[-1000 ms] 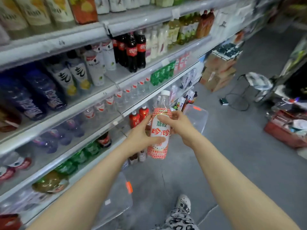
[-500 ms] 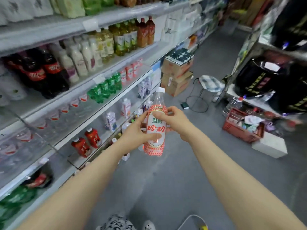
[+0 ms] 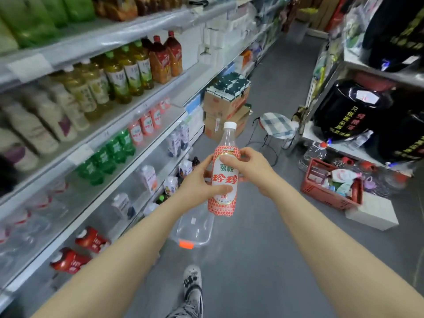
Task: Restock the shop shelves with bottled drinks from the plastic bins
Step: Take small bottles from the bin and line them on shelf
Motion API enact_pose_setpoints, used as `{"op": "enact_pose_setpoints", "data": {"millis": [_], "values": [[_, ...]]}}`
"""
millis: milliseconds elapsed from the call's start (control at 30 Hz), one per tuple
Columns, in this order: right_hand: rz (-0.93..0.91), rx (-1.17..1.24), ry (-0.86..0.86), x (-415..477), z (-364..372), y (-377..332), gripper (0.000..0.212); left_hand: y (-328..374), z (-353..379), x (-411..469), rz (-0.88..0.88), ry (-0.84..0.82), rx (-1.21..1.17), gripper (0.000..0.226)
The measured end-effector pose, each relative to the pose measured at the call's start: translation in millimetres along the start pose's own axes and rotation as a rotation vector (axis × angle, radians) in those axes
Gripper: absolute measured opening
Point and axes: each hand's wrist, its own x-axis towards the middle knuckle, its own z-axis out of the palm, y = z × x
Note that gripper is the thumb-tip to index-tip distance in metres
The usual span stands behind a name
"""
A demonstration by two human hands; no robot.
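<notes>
Both hands are clasped around one bottle, held upright in mid-air over the aisle floor. The left hand wraps the lower part of the red-and-white label from the left, thumb across the front; the right hand grips higher up from the right, fingers curled over the top of the label. The white cap and clear neck stand free above both hands.

Directly below and just beyond the bottle, a clear plastic bin with an orange latch sits on the floor; it looks empty, though its transparency makes that hard to confirm. To the left run the shelves, rows of green, amber and white drinks on the upper tiers. A row of red-and-white labelled bottles that appear to match the held one stands on the middle tier, left of the hands and farther off.

The step in hand seems to be the carry from bin to shelf. The next move probably calls for reaching left and forward to that matching row and setting the bottle down upright without knocking its neighbours.
</notes>
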Motion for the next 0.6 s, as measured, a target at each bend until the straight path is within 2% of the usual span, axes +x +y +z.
{"op": "enact_pose_setpoints", "data": {"millis": [200,333,533,600], "values": [[-0.007,-0.043,0.026,106.1,-34.5,-24.0,0.050,21.3,-16.4,113.7,-0.008,-0.025,0.019,0.091],[-0.022,-0.050,0.009,171.3,-55.0,-34.6,0.053,36.6,-23.6,174.1,0.002,0.001,0.061,0.082],[-0.040,-0.015,-0.084,274.2,-81.8,-35.7,0.055,44.0,-22.0,263.0,-0.022,0.104,0.073,0.076],[-0.059,-0.018,-0.136,308.9,-94.8,-37.2,0.050,45.3,-16.8,294.1,-0.038,0.160,0.066,0.082]]}}
